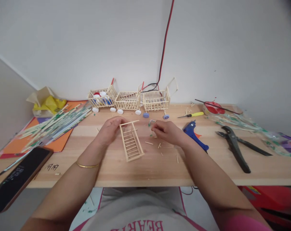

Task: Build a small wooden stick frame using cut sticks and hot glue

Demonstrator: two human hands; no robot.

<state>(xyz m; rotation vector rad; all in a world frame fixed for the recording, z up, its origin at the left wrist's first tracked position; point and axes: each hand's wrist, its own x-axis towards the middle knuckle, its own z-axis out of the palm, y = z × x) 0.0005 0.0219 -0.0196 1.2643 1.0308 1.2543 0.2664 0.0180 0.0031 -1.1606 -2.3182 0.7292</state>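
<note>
A ladder-like frame of thin wooden sticks (pixel 131 143) lies on the wooden table (pixel 145 170) in front of me. My left hand (pixel 110 128) rests at its far left corner, fingers curled round the top stick. My right hand (pixel 167 131) lies just right of the frame, fingers pinched together over short stick pieces (pixel 149 143); what they hold is too small to name. A blue glue gun (pixel 195 136) sits right behind my right wrist.
Three stick-built carts (pixel 128 100) on bottle-cap wheels line the back edge. Black pliers (pixel 234 146), a small yellow-handled cutter (pixel 192 114) and a red tape roll (pixel 214 108) lie right. A bundle of wrapped sticks (pixel 56 125), coloured paper and a black phone (pixel 20 176) lie left.
</note>
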